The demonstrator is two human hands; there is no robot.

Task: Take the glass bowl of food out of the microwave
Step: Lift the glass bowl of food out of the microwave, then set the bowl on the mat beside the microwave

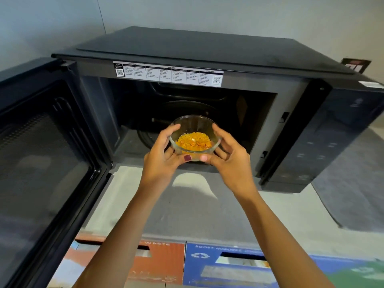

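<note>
A clear glass bowl (194, 123) holding yellow-orange food (194, 141) is at the mouth of the black microwave (207, 53). My left hand (161, 161) grips the bowl's left side and my right hand (230, 161) its right side, thumbs meeting under the near wall. The bowl is over the front edge of the cavity, just in front of the dark turntable (145, 136). Whether it rests on the cavity floor or is lifted I cannot tell.
The microwave door (41, 146) stands wide open to the left. A grey counter (187, 213) runs in front, with a dark mat (349, 183) at the right. Below the counter edge are an orange waste bin (160, 265) and a blue recycling bin (224, 265).
</note>
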